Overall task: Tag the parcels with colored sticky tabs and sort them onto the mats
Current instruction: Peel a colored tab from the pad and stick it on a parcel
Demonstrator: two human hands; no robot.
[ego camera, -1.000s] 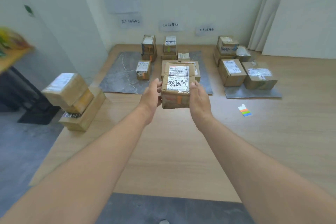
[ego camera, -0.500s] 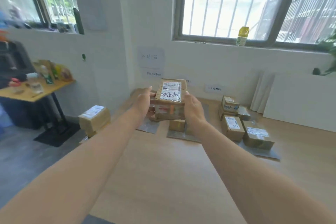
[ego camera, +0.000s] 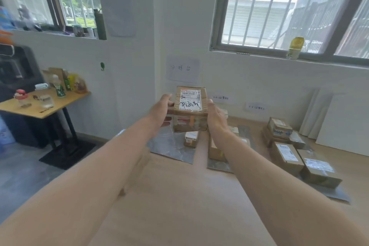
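Both hands hold one cardboard parcel (ego camera: 189, 109) up at chest height, the left hand (ego camera: 160, 111) pressed to its left side, the right hand (ego camera: 216, 117) to its right. Its white shipping label carries a barcode and a black handwritten scrawl, not legible; an orange sticky tab (ego camera: 192, 120) sits on its front face. Below lie two grey mats (ego camera: 169, 143) (ego camera: 327, 190). The right mat holds five parcels (ego camera: 286, 154); the left mat's parcels are partly hidden. Three paper wall signs (ego camera: 182, 68) are unreadable. Compared with a second ago, the parcel is raised higher and the view has tilted up to the windows.
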